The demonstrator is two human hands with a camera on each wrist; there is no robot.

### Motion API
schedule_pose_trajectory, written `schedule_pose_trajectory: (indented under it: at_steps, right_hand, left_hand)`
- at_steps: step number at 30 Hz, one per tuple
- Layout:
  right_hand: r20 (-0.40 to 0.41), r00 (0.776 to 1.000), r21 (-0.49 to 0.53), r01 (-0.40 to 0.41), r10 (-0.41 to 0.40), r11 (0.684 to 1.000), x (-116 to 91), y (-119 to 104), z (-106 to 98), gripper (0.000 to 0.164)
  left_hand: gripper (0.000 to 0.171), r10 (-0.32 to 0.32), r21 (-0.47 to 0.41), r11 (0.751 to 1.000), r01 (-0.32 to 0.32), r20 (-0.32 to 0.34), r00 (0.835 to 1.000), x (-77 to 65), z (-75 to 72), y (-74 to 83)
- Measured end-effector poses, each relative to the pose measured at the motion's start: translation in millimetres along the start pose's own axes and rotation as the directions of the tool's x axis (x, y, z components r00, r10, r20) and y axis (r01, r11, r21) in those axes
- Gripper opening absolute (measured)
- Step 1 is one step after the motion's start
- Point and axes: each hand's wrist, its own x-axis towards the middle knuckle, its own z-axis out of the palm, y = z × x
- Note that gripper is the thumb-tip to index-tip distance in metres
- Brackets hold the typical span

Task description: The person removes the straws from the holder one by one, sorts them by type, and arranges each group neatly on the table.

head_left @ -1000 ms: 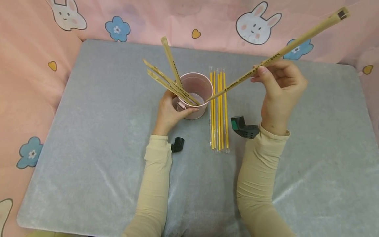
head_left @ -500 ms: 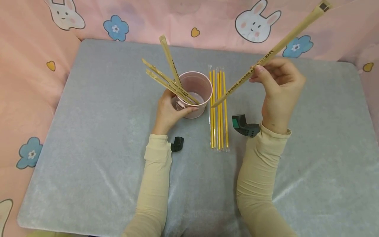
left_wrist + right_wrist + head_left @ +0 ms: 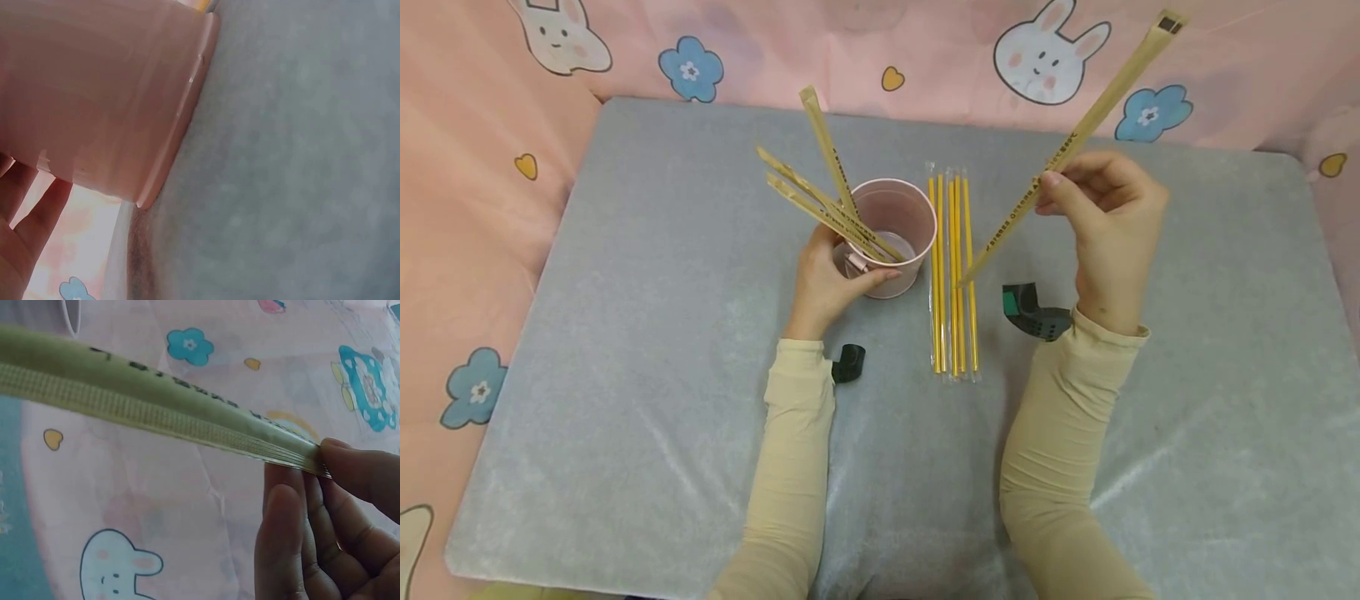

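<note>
My left hand (image 3: pixel 823 283) grips a pink cup (image 3: pixel 917 208) from its left side, thumb along the near rim. In the left wrist view, fingers (image 3: pixel 47 212) lie against the wall of the cup, whose base meets the cloth. Several paper-wrapped straws (image 3: pixel 823 146) lean out of the cup to the left. Between thumb and fingers, my right hand (image 3: pixel 1112 200) pinches another paper-wrapped straw (image 3: pixel 1093 121) with printed dark lettering. This straw slants up to the right, its lower end overlapping several yellow straws (image 3: pixel 955 275) in clear wrappers, which lie side by side right of the cup.
A grey cloth (image 3: pixel 655 350) covers the table. Behind it hangs a pink backdrop (image 3: pixel 820 42) printed with rabbits and flowers. Dark wrist devices sit by both cuffs, one (image 3: pixel 1033 312) near the yellow straws and the other (image 3: pixel 850 364) below the cup.
The paper-wrapped straw in my right hand has swung steeper, its lower end moving away from the cup's rim to over the yellow straws. My left hand keeps its hold on the cup.
</note>
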Motion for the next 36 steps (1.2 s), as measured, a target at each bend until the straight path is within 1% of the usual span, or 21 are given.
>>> schedule_pose_trajectory:
  at_steps: [5,11,18,20,21,24,25,26,29,36]
  right_hand:
    - [0.005,0.995,-0.007,-0.099,0.099,0.995,2.0,0.3,-7.3,0.010]
    - [0.083,0.987,-0.118,-0.127,0.137,0.985,2.5,2.5,-13.9,0.009]
    - [0.139,0.968,-0.236,-0.172,0.208,0.956,2.9,3.4,-17.0,0.005]
    - [0.157,0.959,-0.308,-0.180,0.237,0.934,3.6,3.5,-18.3,0.003]
    - [0.167,0.953,-0.353,-0.182,0.253,0.918,4.1,3.9,-19.1,0.004]
    - [0.195,0.932,-0.471,-0.183,0.304,0.863,4.9,5.0,-21.5,0.005]
    - [0.202,0.925,-0.512,-0.179,0.321,0.840,5.2,5.5,-22.4,0.007]
    - [0.206,0.919,-0.537,-0.181,0.336,0.824,5.4,6.1,-23.2,0.008]
    - [0.218,0.900,-0.580,-0.192,0.378,0.792,5.9,8.0,-25.6,0.012]
    - [0.237,0.868,-0.671,-0.180,0.437,0.719,6.5,12.8,-28.6,0.017]
  left_hand:
    - [0.080,-0.001,-0.004,1.000,0.001,-0.001,1.000,0.3,0.4,-0.8]
    - [0.079,0.001,-0.001,1.000,-0.001,-0.001,1.000,0.4,0.3,-1.0]
    - [0.080,-0.002,0.001,1.000,0.002,-0.001,1.000,0.4,0.0,-0.3]
    - [0.080,-0.006,0.001,1.000,0.006,-0.001,1.000,0.3,0.1,-0.2]
    - [0.080,-0.006,0.000,1.000,0.006,-0.001,1.000,0.2,0.1,-0.2]
    - [0.081,-0.008,-0.004,1.000,0.008,-0.001,1.000,0.0,0.2,-0.7]
    - [0.081,-0.009,-0.004,1.000,0.009,-0.002,1.000,-0.2,0.3,-0.9]
    - [0.081,-0.008,-0.004,1.000,0.008,-0.003,1.000,-0.3,0.3,-1.0]
    - [0.081,-0.009,-0.005,1.000,0.009,-0.004,1.000,-0.4,0.5,-1.3]
    - [0.081,-0.007,-0.012,1.000,0.007,-0.003,1.000,-0.3,0.9,-1.7]
